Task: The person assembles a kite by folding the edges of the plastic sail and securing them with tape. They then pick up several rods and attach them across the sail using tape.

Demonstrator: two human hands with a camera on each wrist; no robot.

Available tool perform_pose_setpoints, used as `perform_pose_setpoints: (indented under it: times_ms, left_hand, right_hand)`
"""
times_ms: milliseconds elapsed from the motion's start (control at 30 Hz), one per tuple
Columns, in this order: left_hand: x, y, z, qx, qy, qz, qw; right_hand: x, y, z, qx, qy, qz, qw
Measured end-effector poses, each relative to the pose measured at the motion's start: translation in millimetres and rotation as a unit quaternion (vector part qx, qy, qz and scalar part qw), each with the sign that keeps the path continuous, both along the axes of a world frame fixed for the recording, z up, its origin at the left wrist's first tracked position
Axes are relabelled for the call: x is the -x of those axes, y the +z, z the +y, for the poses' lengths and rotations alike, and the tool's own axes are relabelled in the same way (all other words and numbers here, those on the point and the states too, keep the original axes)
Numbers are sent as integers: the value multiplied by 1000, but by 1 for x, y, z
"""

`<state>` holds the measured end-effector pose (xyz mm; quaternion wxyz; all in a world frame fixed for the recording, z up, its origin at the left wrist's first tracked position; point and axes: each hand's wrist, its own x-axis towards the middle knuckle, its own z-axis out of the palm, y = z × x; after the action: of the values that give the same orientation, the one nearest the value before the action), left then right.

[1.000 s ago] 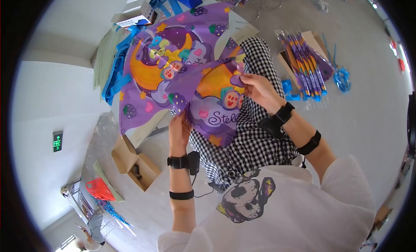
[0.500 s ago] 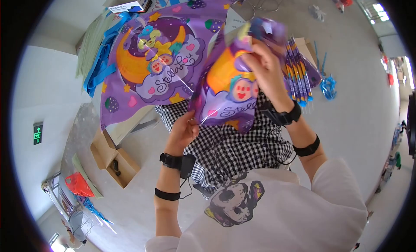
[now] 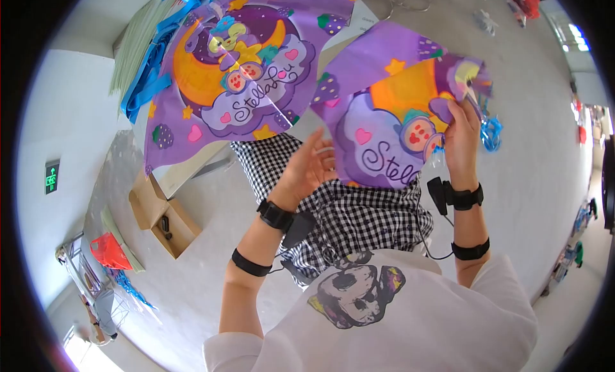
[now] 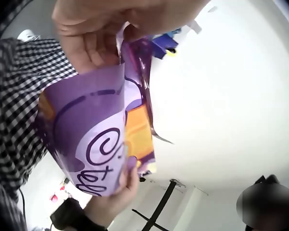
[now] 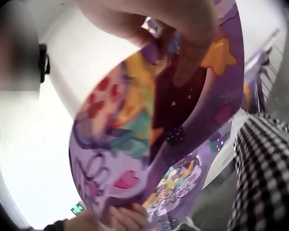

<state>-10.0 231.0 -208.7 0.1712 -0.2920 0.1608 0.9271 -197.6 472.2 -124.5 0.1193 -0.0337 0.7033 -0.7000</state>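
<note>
A glossy purple printed sheet (image 3: 384,125), with an orange moon and part of a name on it, is held up above the lap, curved and partly folded. My right hand (image 3: 462,141) pinches its right side, where the sheet bends over the fingers. At its lower left edge is my left hand (image 3: 311,167), fingers bent; in the left wrist view that hand (image 4: 101,36) pinches the edge of the sheet (image 4: 101,96). The right wrist view has my right hand (image 5: 168,24) gripping the folded part. A second purple sheet (image 3: 192,138) with the same print lies flat to the left.
Blue straps (image 3: 150,84) and pale green strips (image 3: 131,58) lie at the far left. An open cardboard box (image 3: 182,234) with a dark item is on the floor (image 3: 211,276), and a red bag (image 3: 110,250) farther left. Blue strands (image 3: 492,134) lie beyond my right hand.
The held sheet has swung right and opened wider, with my right hand moving right and down. My left hand has moved right and up beside its edge.
</note>
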Motion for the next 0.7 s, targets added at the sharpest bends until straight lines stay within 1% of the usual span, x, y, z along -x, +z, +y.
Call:
perform_pose_setpoints:
  times_ms: [33,67,100,133,167,233,267,367,433,500,567,600,667,700]
  left_hand:
    - [-3,6,8,36,-26,7,999]
    - [-8,11,15,71,-53,13,996]
    - [-12,18,22,106,-80,18,991]
    - [-11,29,26,112,-110,31,987]
    - [-15,27,25,114,-134,41,983]
    - [-21,23,22,117,-185,62,974]
    - [-23,24,22,101,-161,52,980]
    - [-26,36,17,134,-164,59,976]
    - [-26,39,17,140,-165,39,976]
    - [-25,44,19,139,-169,27,975]
    - [-20,51,26,175,-145,5,974]
    - [-17,52,30,192,-134,-5,972]
    - [-15,47,33,187,-106,15,976]
    - [-15,44,34,183,-93,23,978]
  right_hand:
    - [2,-4,0,8,-30,-42,999]
    - [-2,-4,2,-27,-54,-54,997]
    - [-3,-10,8,-42,-54,-53,996]
    - [-2,-19,16,-54,-55,-52,996]
    - [0,-26,22,-66,-57,-50,995]
    - [-1,-25,23,-90,-62,-53,993]
    - [0,-25,23,-100,-65,-53,991]
    - [3,-32,27,-51,-27,-95,994]
    - [2,-30,27,-43,-5,-117,992]
    - [-1,-32,31,-48,5,-136,990]
    - [-1,-35,42,-63,2,-148,987]
    - [-2,-32,46,-104,-5,-160,982]
    - [-7,-25,50,-183,-21,-187,965]
    - [-10,-26,53,-318,-26,4,948]
